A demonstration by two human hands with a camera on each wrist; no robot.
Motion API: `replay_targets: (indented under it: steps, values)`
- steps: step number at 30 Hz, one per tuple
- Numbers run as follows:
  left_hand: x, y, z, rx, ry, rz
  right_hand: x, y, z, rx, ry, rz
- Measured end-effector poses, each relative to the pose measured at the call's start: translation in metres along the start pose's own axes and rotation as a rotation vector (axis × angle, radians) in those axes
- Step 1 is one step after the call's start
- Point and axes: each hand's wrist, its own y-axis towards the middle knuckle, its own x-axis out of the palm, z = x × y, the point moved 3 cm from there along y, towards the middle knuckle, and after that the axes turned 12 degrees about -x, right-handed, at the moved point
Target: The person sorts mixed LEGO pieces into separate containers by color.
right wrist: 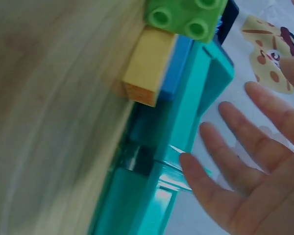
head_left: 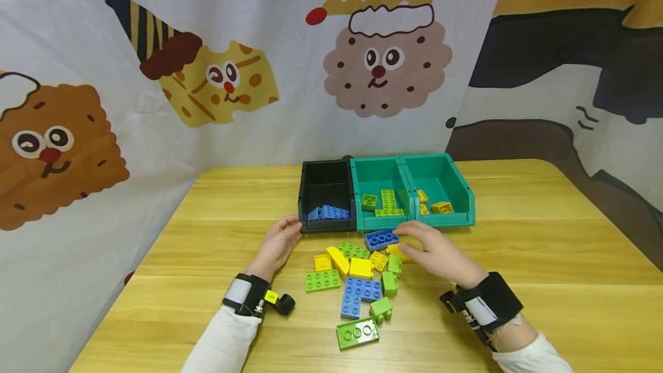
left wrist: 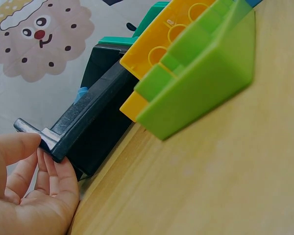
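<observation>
My left hand [head_left: 275, 247] is at the front left corner of a black bin [head_left: 301, 224]. In the left wrist view its thumb lies on the bin's rim and the fingers curl under it, pinching the corner. My right hand [head_left: 440, 253] hovers with fingers spread over the right side of a loose pile of toy building bricks. Nearest to it are a blue brick [head_left: 381, 239] lying studs down and a yellow brick [head_left: 393, 251]. In the right wrist view nothing is between the fingers [right wrist: 235, 169]. Blue bricks [head_left: 331, 212] lie in the black bin.
Two joined green bins stand right of the black one: the middle bin [head_left: 370, 224] has green bricks [head_left: 389, 203], the right bin [head_left: 468, 206] yellow bricks [head_left: 442, 207]. Several green, yellow and blue bricks [head_left: 364, 289] lie on the wooden table [head_left: 181, 281]. A printed cloth [head_left: 300, 102] hangs behind.
</observation>
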Motion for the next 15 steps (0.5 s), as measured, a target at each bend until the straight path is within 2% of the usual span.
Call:
replay_targets:
  steps: [5, 15]
  values:
    - [-0.001, 0.000, -0.001, -0.004, 0.010, 0.005, 0.009, 0.002, 0.006, 0.024, -0.032, -0.086]
    - [0.000, 0.000, 0.000, -0.005, -0.007, -0.005, 0.016, 0.002, 0.012, 0.004, -0.067, -0.128]
